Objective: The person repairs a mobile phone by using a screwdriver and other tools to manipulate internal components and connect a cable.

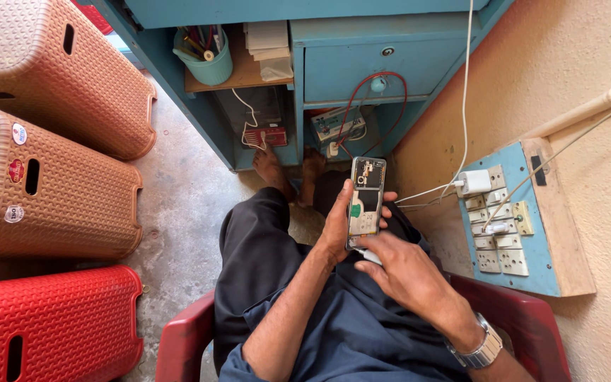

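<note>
Your left hand (335, 228) wraps tight around the opened phone (365, 202) mid-frame, your right hand (406, 272) pinching something small at its bottom edge — next calls for steady, delicate prying, I'd say.

stools (51, 184) left, switchboard (507, 226) right

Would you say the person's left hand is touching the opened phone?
Touching. The head view shows the left hand wrapped around the opened phone, with fingertips curling over its right edge.
</note>
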